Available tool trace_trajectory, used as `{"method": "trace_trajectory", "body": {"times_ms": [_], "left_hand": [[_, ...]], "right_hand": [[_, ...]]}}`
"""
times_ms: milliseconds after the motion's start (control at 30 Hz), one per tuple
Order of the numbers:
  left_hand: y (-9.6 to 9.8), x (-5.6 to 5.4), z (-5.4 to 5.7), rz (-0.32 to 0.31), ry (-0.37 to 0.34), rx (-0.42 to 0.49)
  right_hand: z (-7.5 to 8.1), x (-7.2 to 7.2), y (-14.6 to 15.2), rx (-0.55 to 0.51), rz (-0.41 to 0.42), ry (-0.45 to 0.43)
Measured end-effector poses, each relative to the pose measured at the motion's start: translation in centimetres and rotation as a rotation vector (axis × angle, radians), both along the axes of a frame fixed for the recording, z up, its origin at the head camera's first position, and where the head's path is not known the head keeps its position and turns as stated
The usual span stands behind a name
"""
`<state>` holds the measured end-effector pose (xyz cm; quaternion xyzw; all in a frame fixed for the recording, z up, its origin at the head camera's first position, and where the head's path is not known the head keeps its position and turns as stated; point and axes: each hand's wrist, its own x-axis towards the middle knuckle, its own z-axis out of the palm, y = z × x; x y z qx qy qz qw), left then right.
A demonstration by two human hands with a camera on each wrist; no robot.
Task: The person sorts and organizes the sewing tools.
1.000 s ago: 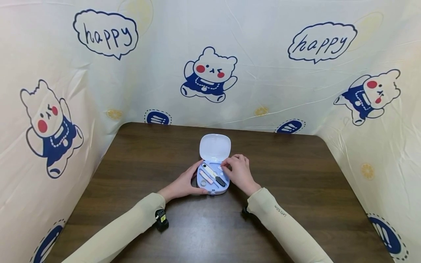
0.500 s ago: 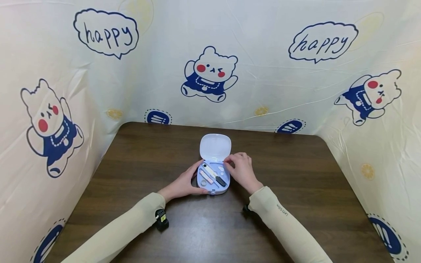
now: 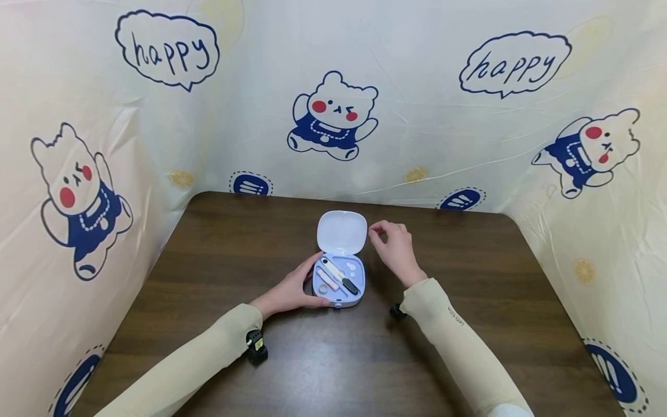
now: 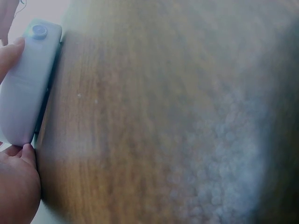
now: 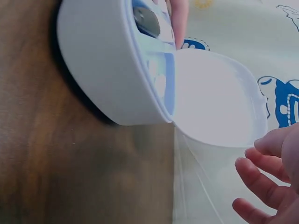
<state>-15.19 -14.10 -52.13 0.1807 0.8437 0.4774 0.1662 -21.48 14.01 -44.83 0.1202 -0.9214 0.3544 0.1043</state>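
A small light-blue case (image 3: 340, 304) stands on the table with its whitish lid (image 3: 341, 233) raised at the back. Around its left side my left hand (image 3: 289, 292) grips it, thumb at the front wall and fingers by the rear left corner. Inside lie a white tool with a black end (image 3: 340, 275), a pink stick (image 3: 327, 279), a small ring-shaped piece (image 3: 323, 288) and little white pieces (image 3: 351, 267). My right hand (image 3: 397, 250) is beside the lid's right edge, fingers loosely bent, nothing visible in them. Whether its fingertips touch the lid I cannot tell.
The dark wooden table (image 3: 250, 243) spreads around the case. A light curtain (image 3: 417, 116) printed with cartoon bears hangs behind and along both sides. Small black devices (image 3: 255, 347) are worn at both wrists.
My right hand has moved from over the case's right compartment, back and outward, to beside the raised lid. My left hand keeps its grip; the lid stays raised.
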Motion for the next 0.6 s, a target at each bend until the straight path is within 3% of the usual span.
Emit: {"method": "trace_trajectory", "body": {"times_ms": [267, 600], "left_hand": [[-0.1, 0.0, 0.2, -0.003, 0.0, 0.005], [0.1, 0.2, 0.3, -0.001, -0.007, 0.015]], "right_hand": [[0.6, -1.1, -0.5, -0.102, -0.01, -0.043], [0.8, -1.6, -1.5, -0.13, 0.003, -0.125]]}}
